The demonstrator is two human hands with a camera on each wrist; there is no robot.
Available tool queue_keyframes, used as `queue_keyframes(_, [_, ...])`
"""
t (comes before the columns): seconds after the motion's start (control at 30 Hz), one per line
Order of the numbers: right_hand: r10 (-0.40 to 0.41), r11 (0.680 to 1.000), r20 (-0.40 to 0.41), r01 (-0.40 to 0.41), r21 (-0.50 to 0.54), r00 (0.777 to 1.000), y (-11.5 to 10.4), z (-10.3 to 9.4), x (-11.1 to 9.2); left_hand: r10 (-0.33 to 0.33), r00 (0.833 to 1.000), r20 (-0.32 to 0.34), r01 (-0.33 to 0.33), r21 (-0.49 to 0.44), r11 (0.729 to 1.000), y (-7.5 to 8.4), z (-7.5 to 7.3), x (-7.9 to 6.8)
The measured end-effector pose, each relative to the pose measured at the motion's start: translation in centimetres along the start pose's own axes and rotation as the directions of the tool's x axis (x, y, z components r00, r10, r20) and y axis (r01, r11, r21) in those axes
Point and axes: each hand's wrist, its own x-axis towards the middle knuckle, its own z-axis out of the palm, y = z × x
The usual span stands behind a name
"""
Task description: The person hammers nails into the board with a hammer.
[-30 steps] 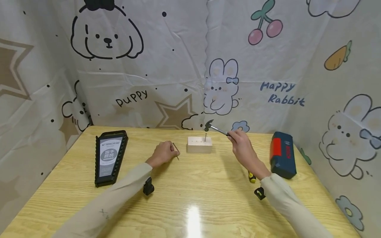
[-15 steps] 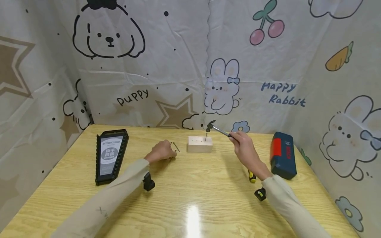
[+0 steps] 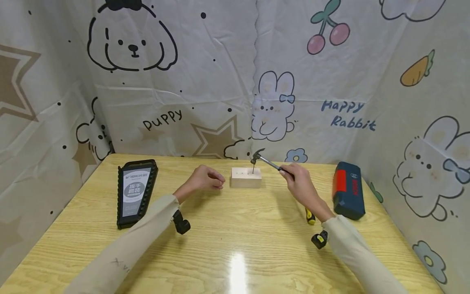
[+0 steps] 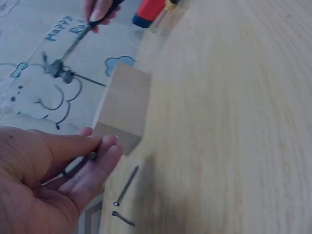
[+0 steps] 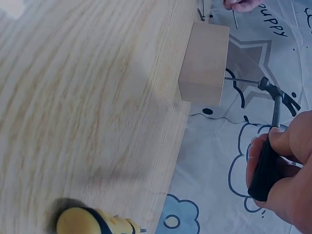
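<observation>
Left hand [image 3: 203,178] pinches nail [image 4: 92,156], right hand [image 3: 300,184] grips hammer [image 5: 269,151], yellow-handled tool [image 3: 310,217] and blue case [image 3: 349,192] nearby

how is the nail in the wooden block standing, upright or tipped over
Upright: in the head view, the nail stands in the top of the wooden block, the hammer at its upper end.

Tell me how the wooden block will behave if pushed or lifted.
The wooden block would probably slide rather than tip, since it lies low and long on the table. It should feel stiff, as its faces look flat and solid. Grasping from above may be awkward, because a nail stands in its top.
</observation>
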Motion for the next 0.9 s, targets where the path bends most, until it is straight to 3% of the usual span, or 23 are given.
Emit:
queue_keyframes(0.07, [-0.001, 1.0, 0.004, 0.001, 0.003, 1.0, -0.04, 0.12, 0.06, 0.02, 1.0, 0.008, -0.02, 0.005, 1.0, -0.15, 0.16, 0.09])
queue_keyframes(0.17, [0.001, 1.0, 0.004, -0.001, 0.005, 1.0, -0.04, 0.22, 0.07, 0.076, 0.997, 0.027, -0.079, 0.089, 0.993, -0.49, 0.19, 0.06])
queue_keyframes(0.33, [0.009, 1.0, 0.004, -0.009, 0.005, 1.0, -0.02, 0.2, -0.04, 0.179, 0.978, 0.109, -0.198, 0.204, 0.959, -0.68, -0.09, -0.12])
queue_keyframes(0.67, [0.032, 0.999, 0.014, -0.032, 0.029, 0.999, 0.11, 0.47, -0.01, 0.258, 0.939, 0.225, -0.285, 0.096, 0.954, -0.57, -0.27, -0.44])
queue_keyframes(0.8, [0.046, 0.998, 0.019, -0.047, 0.036, 0.999, 0.16, 0.57, -0.05, 0.276, 0.935, 0.221, -0.285, 0.011, 0.958, -0.88, -0.03, -0.56])
queue_keyframes(0.9, [0.049, 0.998, 0.017, -0.05, 0.034, 0.999, 0.15, 0.56, -0.06, 0.283, 0.944, 0.17, -0.282, -0.031, 0.959, -0.86, 0.2, -0.6])
